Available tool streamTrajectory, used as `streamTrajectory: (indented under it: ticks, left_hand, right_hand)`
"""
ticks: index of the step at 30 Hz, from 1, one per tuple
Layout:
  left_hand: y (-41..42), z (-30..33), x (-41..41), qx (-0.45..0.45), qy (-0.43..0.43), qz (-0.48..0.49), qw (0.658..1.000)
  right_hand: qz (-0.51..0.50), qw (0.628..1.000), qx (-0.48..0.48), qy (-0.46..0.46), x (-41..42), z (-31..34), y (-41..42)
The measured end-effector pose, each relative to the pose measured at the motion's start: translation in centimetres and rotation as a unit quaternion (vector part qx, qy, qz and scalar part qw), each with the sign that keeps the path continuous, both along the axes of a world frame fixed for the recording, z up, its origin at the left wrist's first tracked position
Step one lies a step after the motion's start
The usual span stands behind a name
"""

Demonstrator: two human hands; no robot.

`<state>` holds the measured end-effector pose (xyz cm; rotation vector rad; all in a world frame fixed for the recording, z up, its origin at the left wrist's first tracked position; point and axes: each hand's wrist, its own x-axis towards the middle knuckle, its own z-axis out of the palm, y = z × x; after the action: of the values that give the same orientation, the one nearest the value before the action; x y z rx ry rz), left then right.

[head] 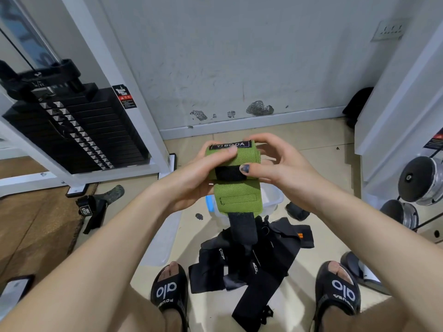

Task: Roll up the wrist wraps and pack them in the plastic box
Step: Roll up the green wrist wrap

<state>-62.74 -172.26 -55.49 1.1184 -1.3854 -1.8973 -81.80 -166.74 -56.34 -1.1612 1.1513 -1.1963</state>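
Both hands, left hand (203, 168) and right hand (275, 164), grip the green wrist wrap (236, 178), above the plastic box (272, 200). It looks soft, light, springy: pinch the roll's edges firmly.

one green wrap (236, 185) is held by two hands, left (191, 176) and right (282, 168); one pile of black wraps (249, 259), number indistinct; one plastic box (273, 197); two slippers (170, 291) (338, 293); one weight stack (72, 130); two dumbbells (419, 178) (400, 212).

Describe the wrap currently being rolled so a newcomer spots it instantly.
Start at the black weight stack on the left, then look right to both hands at frame centre. Between them sits the green wrist wrap, the only green one; the pile of wraps below is black.
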Motion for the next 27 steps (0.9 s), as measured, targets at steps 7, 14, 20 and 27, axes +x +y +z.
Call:
streamTrajectory:
  ticks: [7,14,20,27]
  left_hand:
    - [0.5,0.4,-0.2,0.02,-0.027,0.013,0.999]
    - [0.4,0.6,-0.4,0.005,0.018,0.048,0.999]
    - [-0.1,0.1,-0.8,-0.039,0.034,0.085,0.995]
    - [0.4,-1.1,-1.1,-0.238,-0.033,0.076,0.968]
  right_hand:
    - [0.008,0.993,-0.066,0.093,0.0,0.4,0.1]
    - [-0.004,0.999,0.018,0.036,0.6,0.2,0.1]
    - [0.008,0.982,0.174,-0.074,1.1,0.0,0.8]
    - [0.022,0.976,0.181,-0.114,1.9,-0.7,0.9]
